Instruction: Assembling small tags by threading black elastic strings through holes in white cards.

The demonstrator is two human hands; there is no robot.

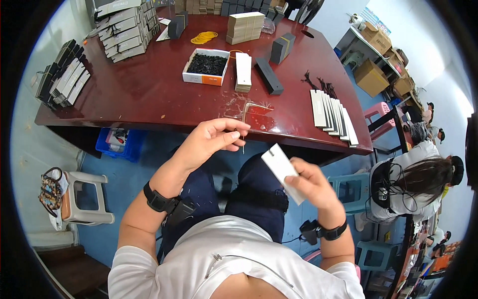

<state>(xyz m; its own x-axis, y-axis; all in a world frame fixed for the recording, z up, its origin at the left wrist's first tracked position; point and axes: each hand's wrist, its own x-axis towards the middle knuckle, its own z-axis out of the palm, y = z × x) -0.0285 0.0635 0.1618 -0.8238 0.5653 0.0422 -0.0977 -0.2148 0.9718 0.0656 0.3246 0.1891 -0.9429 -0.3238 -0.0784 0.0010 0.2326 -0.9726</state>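
Observation:
My right hand grips a white rectangular card tag with a small dark slot near its upper end, held tilted over my lap. My left hand is in front of the table edge, thumb and fingers pinched together beside a thin bent metal rod. The rod's lower part passes by the fingertips; what they pinch is too small to make out. On the table ahead stand a stack of white tags, a dark grey stack of tags and an open white-and-orange box of short black strings.
Fanned white tags with black strings lie at the table's right. Bundled tags are piled at the left. Yellow rubber bands and a tall card stack sit farther back. A person sits at right; a stool stands left.

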